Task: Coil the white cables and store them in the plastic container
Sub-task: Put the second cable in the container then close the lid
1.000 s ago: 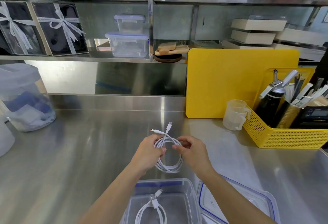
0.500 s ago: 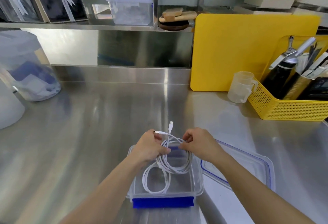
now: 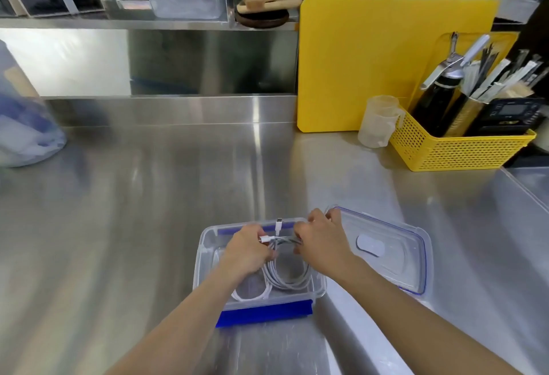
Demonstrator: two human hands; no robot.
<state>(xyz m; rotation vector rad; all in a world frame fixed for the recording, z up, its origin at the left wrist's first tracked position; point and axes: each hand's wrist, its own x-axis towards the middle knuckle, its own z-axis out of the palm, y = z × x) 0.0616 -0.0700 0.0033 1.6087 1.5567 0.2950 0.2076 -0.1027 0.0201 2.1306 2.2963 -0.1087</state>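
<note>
Head view: both sets of fingers were clenched on the top of the coiled white cable (image 3: 285,273), left hand (image 3: 248,251) pinching the left side of the bundle, right hand (image 3: 319,245) the right side. Two connector ends (image 3: 274,233) stuck up between the hands.

Change over the last second: the coil went from being held up over bare counter, beyond the box, to hanging down inside the plastic container (image 3: 205,259). Hands had dropped with it and were now over the container's far half. Judged as the placing step, nearly done; grip not yet let go.

Container contents: the held coil's lower loops sat within the walls, whether touching the floor could not be told. A second white cable (image 3: 251,294), already coiled, lay on the floor at the near-left, partly under the left wrist, touching or just beside the held coil. A blue clip flap (image 3: 264,313) hung open on the near edge.

Its lid (image 3: 395,251) lay off, flat on the steel counter (image 3: 133,211) just beside the container on the right, nothing on it. Likely remaining: release, then lid on.
</note>
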